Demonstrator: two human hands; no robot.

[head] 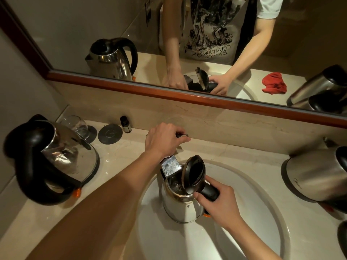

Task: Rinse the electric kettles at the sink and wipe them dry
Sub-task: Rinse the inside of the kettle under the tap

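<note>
At a beige marble desk (120,218) under a wood-framed mirror (169,94), a stainless-steel electric kettle with a black flip lid (180,201) stands in the white oval sink (262,209), lid raised beneath the chrome spout (170,165), apparently to catch water. The right hand (219,201) grips its black handle, fingers wrapped; the left hand (165,139) curls around the tap lever. Two more steel kettles (56,158) (317,175) wait either side.

The left hand (165,139) hides the tap handle; the right kettle (317,175) is cut off.
</note>
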